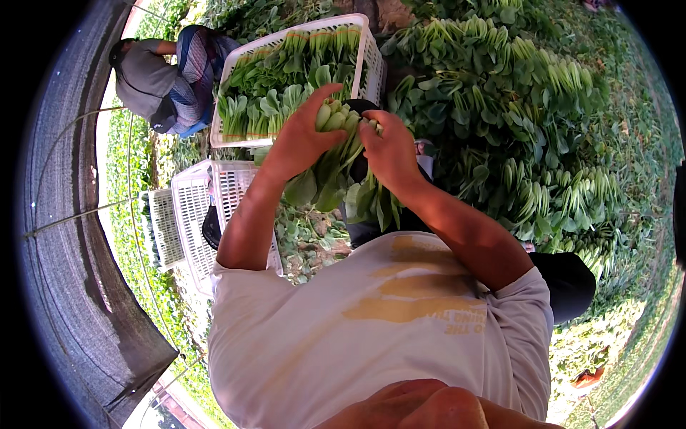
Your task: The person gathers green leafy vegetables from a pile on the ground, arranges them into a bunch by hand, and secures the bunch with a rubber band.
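Note:
A bunch of leafy greens with pale stems (333, 119) rests in my left hand (308, 134), its thumb and fingers spread around the stem ends. Close beside it, my right hand (388, 147) has its fingers closed on a smaller cluster of the same greens (370, 201), whose leaves hang below. Both lots are above my lap. Just beyond my hands is a white plastic crate (370, 59) filled with bundled greens (278, 107), several tied with thin orange-red bands.
Rows of loose greens (477, 102) cover the ground on the right. White plastic crates (195, 187) stand at the left, a black item hanging on one. Another person (147, 80) sits beyond them. Shade cloth (80, 214) edges the far left.

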Tool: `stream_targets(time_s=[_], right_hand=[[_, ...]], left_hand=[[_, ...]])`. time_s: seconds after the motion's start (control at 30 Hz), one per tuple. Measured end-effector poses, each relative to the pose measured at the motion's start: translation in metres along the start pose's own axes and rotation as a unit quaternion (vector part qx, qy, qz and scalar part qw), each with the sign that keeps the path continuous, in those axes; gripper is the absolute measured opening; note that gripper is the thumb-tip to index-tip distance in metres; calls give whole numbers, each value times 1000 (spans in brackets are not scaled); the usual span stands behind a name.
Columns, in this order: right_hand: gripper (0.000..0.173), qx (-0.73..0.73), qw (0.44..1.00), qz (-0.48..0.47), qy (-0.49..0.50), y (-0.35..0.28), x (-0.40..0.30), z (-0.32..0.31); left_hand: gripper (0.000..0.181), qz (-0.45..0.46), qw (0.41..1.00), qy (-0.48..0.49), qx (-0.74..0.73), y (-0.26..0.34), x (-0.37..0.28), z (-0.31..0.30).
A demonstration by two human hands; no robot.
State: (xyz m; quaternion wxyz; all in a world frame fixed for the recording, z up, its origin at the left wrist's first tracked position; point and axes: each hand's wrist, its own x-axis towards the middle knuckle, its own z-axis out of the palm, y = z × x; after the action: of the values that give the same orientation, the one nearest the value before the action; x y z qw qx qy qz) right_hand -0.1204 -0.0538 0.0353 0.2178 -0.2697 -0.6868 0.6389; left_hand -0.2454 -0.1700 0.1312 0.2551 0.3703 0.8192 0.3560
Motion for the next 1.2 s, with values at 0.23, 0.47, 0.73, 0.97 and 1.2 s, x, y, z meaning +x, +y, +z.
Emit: stream_targets(time_s=[0.23, 0.47, 0.73, 0.97, 1.2], right_hand=[[44, 67, 995, 59, -46, -20, 3, -5], [64, 133, 968, 207, -50, -28, 14, 16], [52, 325, 900, 285, -58, -59, 0, -8], [37, 190, 972, 128, -50, -14, -9, -16], [42, 141, 982, 94, -88, -10, -9, -24]], left_hand=[[78, 34, 994, 55, 90, 1, -7, 17], [90, 9, 1000, 18, -9, -9, -9, 16], [94, 53, 998, 25, 31, -2, -15, 20], [89, 14, 1000, 10, -10, 1, -11, 13], [82, -10, 999, 11, -46, -4, -12, 12]])
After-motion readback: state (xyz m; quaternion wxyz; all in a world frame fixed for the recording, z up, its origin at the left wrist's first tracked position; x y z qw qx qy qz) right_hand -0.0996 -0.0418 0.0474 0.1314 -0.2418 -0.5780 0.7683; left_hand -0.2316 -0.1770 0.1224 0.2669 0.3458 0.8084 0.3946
